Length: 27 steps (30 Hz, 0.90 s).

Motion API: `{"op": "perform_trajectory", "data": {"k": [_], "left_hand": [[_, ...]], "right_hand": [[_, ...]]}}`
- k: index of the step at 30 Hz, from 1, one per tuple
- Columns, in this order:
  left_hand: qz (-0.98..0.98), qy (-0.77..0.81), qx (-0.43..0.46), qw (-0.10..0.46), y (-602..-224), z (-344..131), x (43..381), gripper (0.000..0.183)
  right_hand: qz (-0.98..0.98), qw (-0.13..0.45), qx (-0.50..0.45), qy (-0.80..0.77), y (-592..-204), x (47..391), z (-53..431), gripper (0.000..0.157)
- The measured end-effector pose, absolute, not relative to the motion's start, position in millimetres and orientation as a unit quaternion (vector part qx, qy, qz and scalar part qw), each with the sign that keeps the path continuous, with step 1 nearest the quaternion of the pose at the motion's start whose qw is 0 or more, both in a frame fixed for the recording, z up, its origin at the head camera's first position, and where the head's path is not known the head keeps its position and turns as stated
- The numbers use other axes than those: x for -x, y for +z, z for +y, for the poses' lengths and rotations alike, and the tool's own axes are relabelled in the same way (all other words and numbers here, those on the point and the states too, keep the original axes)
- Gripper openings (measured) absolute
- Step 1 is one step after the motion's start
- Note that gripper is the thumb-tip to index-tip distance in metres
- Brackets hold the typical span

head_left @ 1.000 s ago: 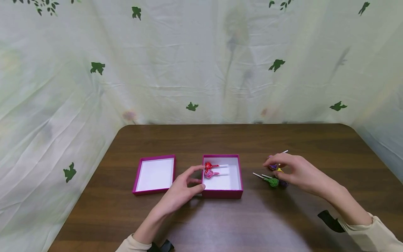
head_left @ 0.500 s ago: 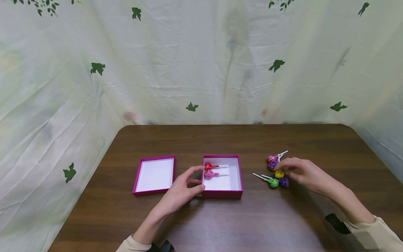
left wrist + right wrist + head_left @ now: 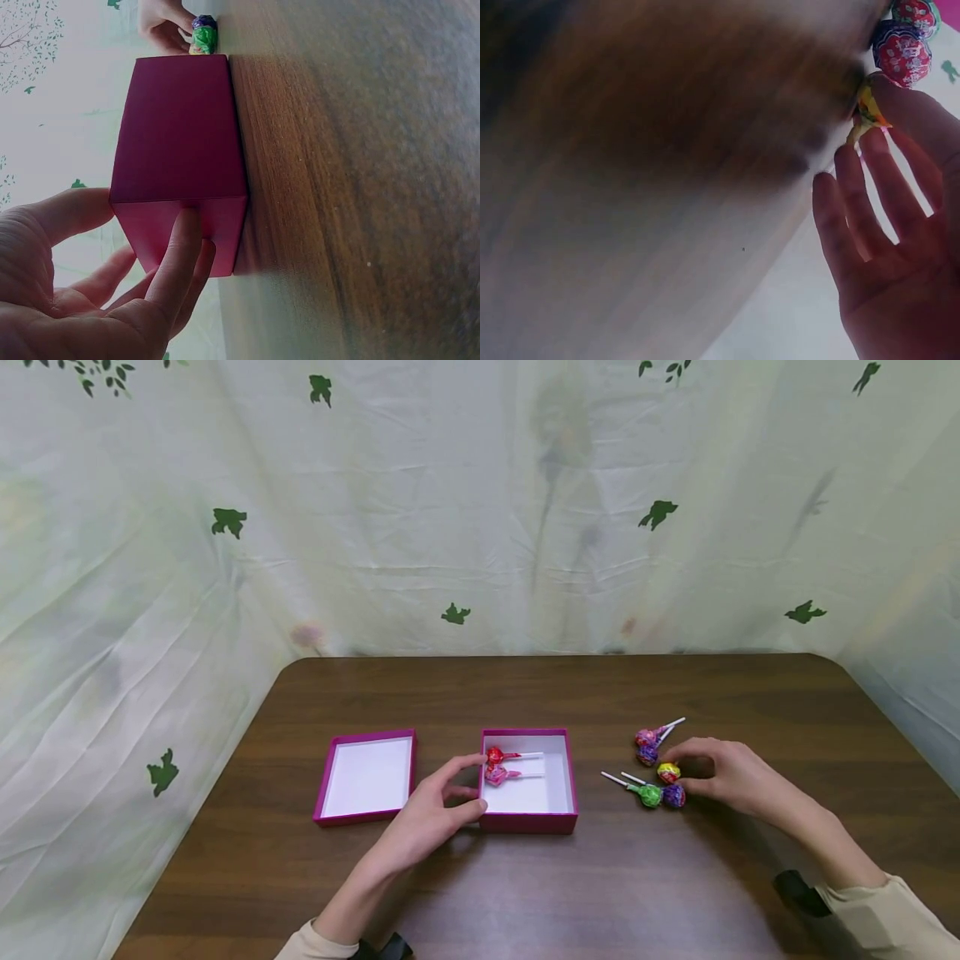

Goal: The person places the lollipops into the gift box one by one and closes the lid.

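In the head view my left hand (image 3: 431,810) touches the left side of an open magenta box (image 3: 528,823). Its fingers lie against that wall, as the left wrist view shows the box (image 3: 180,127) up close. Inside are a red lollipop (image 3: 496,756) and a pink lollipop (image 3: 498,775), sticks pointing right. My right hand (image 3: 738,781) pinches a yellow lollipop (image 3: 668,773) between thumb and forefinger; its stick is mostly hidden. Beside it lie a green lollipop (image 3: 649,796) and a purple lollipop (image 3: 673,795).
The box lid (image 3: 371,778) lies inside-up, left of the box. Two more lollipops, one pinkish red (image 3: 645,738) and one violet (image 3: 647,755), lie beyond the right hand. The brown table (image 3: 480,693) ends at a pale curtain (image 3: 480,527) with leaf prints.
My right hand has drawn back from the violet lollipop and come down at the yellow one, which has shifted slightly and is now pinched. My left hand has stayed against the box.
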<state>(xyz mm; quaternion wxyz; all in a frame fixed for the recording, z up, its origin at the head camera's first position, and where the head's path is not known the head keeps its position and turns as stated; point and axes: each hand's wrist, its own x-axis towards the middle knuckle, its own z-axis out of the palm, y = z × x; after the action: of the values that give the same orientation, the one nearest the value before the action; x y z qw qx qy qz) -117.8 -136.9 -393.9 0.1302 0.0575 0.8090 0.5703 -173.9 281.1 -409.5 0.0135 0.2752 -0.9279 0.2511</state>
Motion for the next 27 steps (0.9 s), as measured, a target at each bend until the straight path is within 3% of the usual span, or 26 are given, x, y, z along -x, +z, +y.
{"op": "perform_trajectory", "data": {"k": [12, 27], "left_hand": [[0.806, 0.574, -0.055, 0.134, -393.9, -137.4, 117.5, 0.054], [0.808, 0.571, -0.056, 0.135, -393.0, -137.3, 118.1, 0.054]], "right_hand": [[-0.936, -0.002, -0.254, 0.242, -409.1, 175.9, 280.2, 0.025], [-0.933, 0.060, -0.247, 0.253, -404.5, 170.0, 273.5, 0.023]]}}
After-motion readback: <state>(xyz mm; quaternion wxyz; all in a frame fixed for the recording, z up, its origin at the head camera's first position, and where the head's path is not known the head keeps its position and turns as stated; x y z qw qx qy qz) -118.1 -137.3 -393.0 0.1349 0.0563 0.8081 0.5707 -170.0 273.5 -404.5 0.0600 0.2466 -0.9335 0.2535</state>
